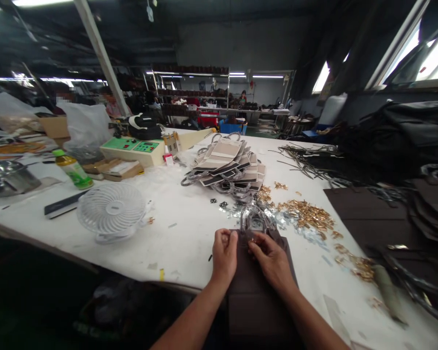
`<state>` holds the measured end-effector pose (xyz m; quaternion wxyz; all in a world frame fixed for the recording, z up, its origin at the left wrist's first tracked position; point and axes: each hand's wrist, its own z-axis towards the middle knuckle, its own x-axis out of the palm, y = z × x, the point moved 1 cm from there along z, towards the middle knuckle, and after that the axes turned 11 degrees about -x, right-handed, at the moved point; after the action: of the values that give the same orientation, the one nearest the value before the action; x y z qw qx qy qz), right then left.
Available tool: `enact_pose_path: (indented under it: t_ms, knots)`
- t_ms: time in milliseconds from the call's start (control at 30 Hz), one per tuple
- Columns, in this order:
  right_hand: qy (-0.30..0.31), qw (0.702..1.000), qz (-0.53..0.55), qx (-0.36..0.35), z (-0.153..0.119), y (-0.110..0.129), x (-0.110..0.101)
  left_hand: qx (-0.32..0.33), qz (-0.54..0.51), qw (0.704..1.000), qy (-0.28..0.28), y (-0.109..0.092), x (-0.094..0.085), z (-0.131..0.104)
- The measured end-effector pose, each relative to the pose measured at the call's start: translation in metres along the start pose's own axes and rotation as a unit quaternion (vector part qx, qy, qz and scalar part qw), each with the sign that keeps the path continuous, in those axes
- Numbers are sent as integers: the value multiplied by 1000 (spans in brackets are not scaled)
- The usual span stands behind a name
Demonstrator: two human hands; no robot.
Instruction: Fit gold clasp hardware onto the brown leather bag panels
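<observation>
The dark brown bag panel is at the lower centre of the frame, its long axis running from the bottom edge up toward the middle of the table. Its handle end points away from the person, and its near end hangs over the table's near edge. A looped, plastic-wrapped handle stands out beyond the far end.

The left hand is closed, thumb against curled fingers, gripping the panel's upper left edge. The right hand is bent over the base of the handle, thumb and index fingertip close together; whether a small piece is between them, I cannot tell.

Just beyond the handle are scattered silver metal pieces, with a heap of gold-coloured metal fittings to their right. Farther out, at the centre of the frame, is a pile of beige and black bag panels with wrapped handles. More dark brown panels lie along the right side, near a grey-green roll.

Left of centre, a white fan lies near a green-capped bottle. Behind them is a cream machine with a green control panel. In the background, a person is near metal shelving.
</observation>
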<state>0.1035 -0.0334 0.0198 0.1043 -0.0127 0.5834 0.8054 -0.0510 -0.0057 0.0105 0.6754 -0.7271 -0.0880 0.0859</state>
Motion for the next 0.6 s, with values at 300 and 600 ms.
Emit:
enact_pose_path:
  t_ms: [300, 600]
  knots:
    - [10, 993, -120, 20, 2, 11, 12, -97, -58, 992, 51, 19, -22, 4]
    - [20, 980, -197, -28, -1, 22, 39, -14, -36, 999, 17, 11, -25, -8]
